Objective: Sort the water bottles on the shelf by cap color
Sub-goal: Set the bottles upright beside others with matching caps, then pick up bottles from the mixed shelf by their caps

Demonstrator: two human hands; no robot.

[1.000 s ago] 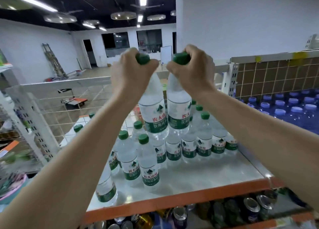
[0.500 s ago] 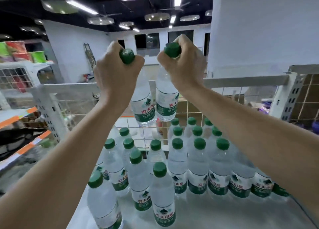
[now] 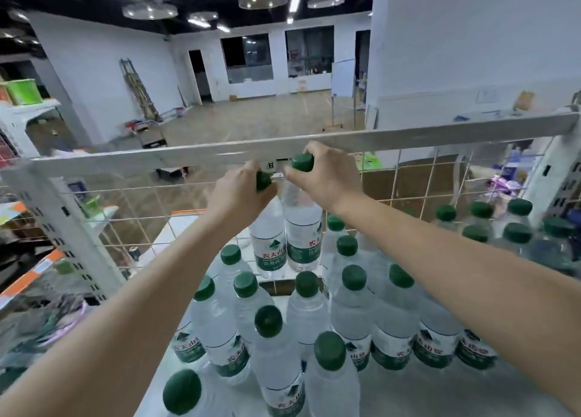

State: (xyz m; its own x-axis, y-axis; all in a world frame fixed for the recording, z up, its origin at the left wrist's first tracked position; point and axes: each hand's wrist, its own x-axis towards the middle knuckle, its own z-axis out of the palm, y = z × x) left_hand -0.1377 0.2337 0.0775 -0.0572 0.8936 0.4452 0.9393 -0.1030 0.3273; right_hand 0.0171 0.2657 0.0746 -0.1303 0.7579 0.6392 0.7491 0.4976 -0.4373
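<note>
My left hand (image 3: 239,196) grips the neck of a green-capped water bottle (image 3: 268,243). Beside it, my right hand (image 3: 327,178) grips the neck of a second green-capped bottle (image 3: 303,237). Both bottles hang upright side by side at the back of the white shelf (image 3: 440,394), close to the wire mesh back panel (image 3: 163,215). I cannot tell whether their bases touch the shelf. Several more green-capped bottles (image 3: 308,309) stand below my arms, filling the shelf from the front left to the right.
A grey metal rail (image 3: 440,135) tops the mesh just behind my hands. White perforated uprights (image 3: 66,228) frame the shelf at left and right. More green-capped bottles (image 3: 515,231) stand at the far right. An open room with a wooden floor lies beyond.
Both hands have carried their bottles lower and farther back, from above the group down toward the rear of the shelf by the mesh. The view has tilted down over the standing bottles.
</note>
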